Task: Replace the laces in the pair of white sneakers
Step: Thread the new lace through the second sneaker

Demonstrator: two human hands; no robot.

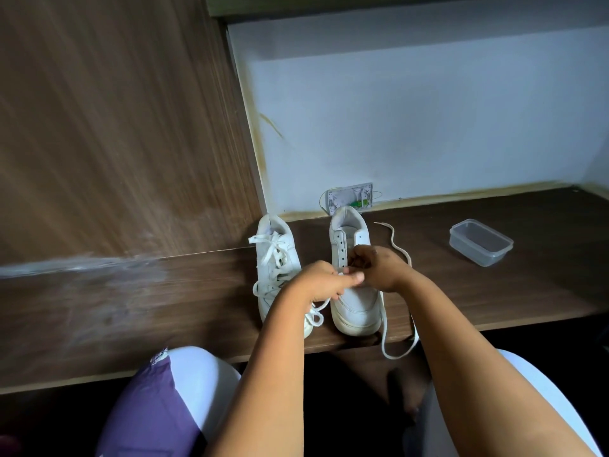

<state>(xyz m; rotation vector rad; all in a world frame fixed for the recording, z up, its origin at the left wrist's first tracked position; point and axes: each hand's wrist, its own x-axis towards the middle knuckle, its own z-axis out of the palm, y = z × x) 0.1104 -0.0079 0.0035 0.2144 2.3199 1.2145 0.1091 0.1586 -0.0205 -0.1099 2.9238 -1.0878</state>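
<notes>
No brand, label or writing can be read anywhere. A dark wood-grain desk (494, 275) runs across a recess, closed by a tall wooden side panel (115, 127) on the left and a pale blue-white wall (428, 110) behind, stained brown along its lower edge. Two white sneakers stand side by side near the desk's front edge, heels toward the wall. The laced sneaker (276, 258) on the left has its toe hidden behind the left forearm. The other sneaker (354, 305) shows bare upper eyelets. A clear plastic container (480, 241) sits well apart toward the desk's right end. A small open wall box (351, 197) with wiring sits at the back edge, details too small to make out. A white lace (395, 245) trails beside the second sneaker and loops over the front edge. The left hand (321, 282) and right hand (379, 267) meet over that sneaker's eyelets, fingers curled, pinching the lace; the exact grip is hard to see.
</notes>
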